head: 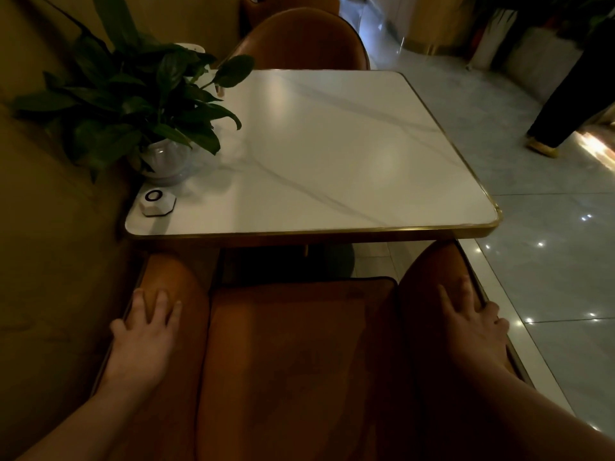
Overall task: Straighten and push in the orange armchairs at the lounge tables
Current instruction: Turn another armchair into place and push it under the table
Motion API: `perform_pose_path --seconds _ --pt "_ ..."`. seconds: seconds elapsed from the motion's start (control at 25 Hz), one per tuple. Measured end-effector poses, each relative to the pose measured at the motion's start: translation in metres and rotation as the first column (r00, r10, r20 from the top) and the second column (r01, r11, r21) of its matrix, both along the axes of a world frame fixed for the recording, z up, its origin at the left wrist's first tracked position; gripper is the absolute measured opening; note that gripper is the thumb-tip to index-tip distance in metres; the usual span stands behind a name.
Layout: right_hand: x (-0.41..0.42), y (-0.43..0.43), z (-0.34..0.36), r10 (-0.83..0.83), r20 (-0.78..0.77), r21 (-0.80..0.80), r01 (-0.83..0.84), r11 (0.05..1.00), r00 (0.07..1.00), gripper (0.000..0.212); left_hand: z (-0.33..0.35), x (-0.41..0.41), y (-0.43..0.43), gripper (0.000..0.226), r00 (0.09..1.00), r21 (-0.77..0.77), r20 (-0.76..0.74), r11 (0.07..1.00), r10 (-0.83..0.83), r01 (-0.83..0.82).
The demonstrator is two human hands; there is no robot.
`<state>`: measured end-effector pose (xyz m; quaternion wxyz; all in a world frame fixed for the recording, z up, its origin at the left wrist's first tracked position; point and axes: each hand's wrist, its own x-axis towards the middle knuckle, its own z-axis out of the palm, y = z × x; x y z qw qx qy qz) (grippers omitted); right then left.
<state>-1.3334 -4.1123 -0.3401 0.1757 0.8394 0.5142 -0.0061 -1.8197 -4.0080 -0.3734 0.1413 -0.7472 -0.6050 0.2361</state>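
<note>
Resting fingers: the left hand [144,334] lies with its fingers [159,301] spread flat on one armrest of the near armchair [293,361]. The right hand [474,322] holds the other armrest, its outer fingers bent over the outer rim.
Armchair: it sits under both hands, facing the tabletop [332,154], and looks not yet pushed in.
Ahead of the fingers: the armrest tips reach about the tabletop's gold edge. I cannot tell whether they clear beneath it, and a hard shove could knock them into the rim.
Beyond the left fingers: a potted plant [133,94] and a white call button [156,202] stand near that edge, so a jolt could tip or slide them.
Outside the left fingers: the wall [50,227] is just beside, and drifting that way could trap the fingers.
Outside the right fingers: open floor [549,261], with a passer-by's leg [572,94] well apart.
Uneven push: it would leave the chair skewed.
</note>
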Motion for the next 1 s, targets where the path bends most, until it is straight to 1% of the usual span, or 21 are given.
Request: perform_pose_path --seconds 0.16,0.36,0.48,0.72,1.0 --pt "-0.001 -0.001 0.003 0.016 -0.010 -0.004 -0.016 1.000 1.000 0.135 -0.004 -0.001 0.000 0.077 0.999 -0.006 -0.024 1.000 0.026 -0.026" --pt "0.001 0.000 0.007 0.054 -0.006 0.000 -0.054 0.999 0.999 0.131 -0.005 -0.002 -0.001 0.078 0.998 -0.002 -0.030 0.999 0.053 -0.053" --pt "0.000 -0.001 0.007 0.044 -0.022 0.013 -0.043 0.999 0.999 0.135 -0.004 -0.001 0.000 0.078 0.998 0.004 -0.028 0.998 0.060 -0.060" --pt "-0.003 -0.002 0.010 0.057 -0.002 -0.011 -0.057 0.998 0.998 0.130 -0.006 0.000 0.000 0.078 1.000 0.016 -0.005 1.000 0.010 -0.010" --pt "-0.002 -0.004 0.004 0.052 0.004 -0.012 -0.052 0.999 0.999 0.134 -0.014 -0.018 0.007 0.079 0.996 0.069 0.042 0.995 -0.080 0.077"
